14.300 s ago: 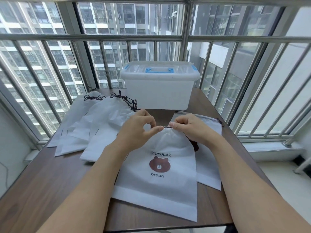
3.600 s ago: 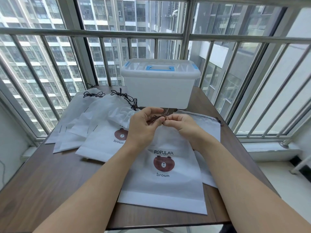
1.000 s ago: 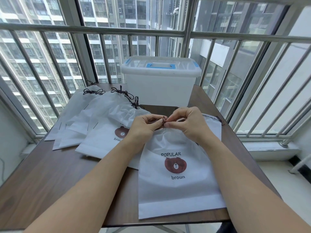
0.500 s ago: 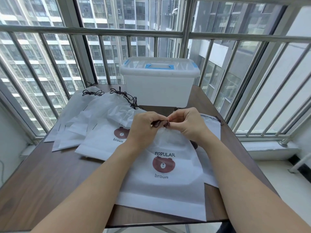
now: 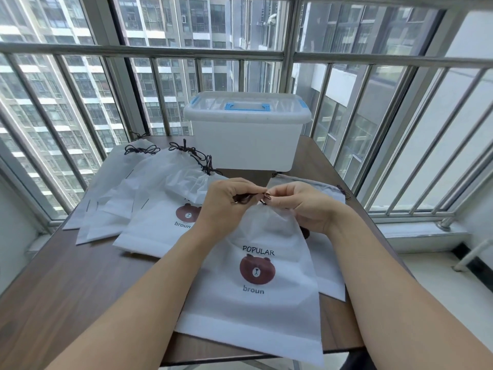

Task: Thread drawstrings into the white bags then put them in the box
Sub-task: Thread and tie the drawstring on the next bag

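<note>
Hands: left hand (image 5: 226,201) and right hand (image 5: 301,204) pinch dark thin drawstring (image 5: 264,194) at gathered mouth of white bear-printed fabric bag (image 5: 256,279), lengthwise, mouth pointing away.

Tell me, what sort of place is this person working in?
Probably an enclosed high-rise apartment balcony: metal railing bars front tall windows, neighbouring apartment towers fill the view outside, and a small wooden table is wedged into the corner.

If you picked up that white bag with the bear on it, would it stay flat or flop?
Probably flop: the bear bag looks like thin cloth, already puckered where both hands pinch its drawstring. It lies flat, so likely empty and light. It should not roll.
</note>
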### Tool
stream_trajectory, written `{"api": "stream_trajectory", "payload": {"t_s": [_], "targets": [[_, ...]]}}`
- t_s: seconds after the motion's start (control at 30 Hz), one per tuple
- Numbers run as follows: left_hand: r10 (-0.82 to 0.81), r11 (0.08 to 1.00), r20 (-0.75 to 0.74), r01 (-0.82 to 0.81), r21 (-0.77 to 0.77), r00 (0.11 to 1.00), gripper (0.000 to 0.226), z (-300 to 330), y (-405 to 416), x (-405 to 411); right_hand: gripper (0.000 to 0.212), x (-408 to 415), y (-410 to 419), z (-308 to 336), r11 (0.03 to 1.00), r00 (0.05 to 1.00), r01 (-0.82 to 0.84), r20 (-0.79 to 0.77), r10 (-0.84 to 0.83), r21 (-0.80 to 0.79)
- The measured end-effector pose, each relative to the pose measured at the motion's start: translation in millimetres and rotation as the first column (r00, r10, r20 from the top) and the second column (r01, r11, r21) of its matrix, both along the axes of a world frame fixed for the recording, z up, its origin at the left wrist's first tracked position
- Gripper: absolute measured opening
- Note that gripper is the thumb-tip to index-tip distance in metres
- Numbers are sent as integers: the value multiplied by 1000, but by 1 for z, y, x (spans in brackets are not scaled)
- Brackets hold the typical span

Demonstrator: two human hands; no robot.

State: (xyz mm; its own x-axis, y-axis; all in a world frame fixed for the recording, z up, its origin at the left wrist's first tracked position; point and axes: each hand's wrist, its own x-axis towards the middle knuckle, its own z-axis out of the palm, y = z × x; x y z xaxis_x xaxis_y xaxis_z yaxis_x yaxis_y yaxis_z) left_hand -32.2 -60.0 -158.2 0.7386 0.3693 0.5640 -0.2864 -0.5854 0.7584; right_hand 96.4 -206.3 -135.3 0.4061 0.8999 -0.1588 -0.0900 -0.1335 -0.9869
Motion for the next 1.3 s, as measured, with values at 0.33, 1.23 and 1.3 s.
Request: {"api": "stream_trajectory", "payload": {"t_s": [0.33,1.23,1.3], "targets": [[-9,1000,22,9,23,1000,20,-1,2,-2,57,2,-2,4,996,964,73,-253,-83,-50],[-39,977,-21,34,-211,999,19,3,-2,-4,55,-7,10,5,997,993,81,87,-80,-13],[-35,974,-51,22,-223,998,18,4,-2,-4,30,-10,8,3,997,960,63,272,-70,35]]}}
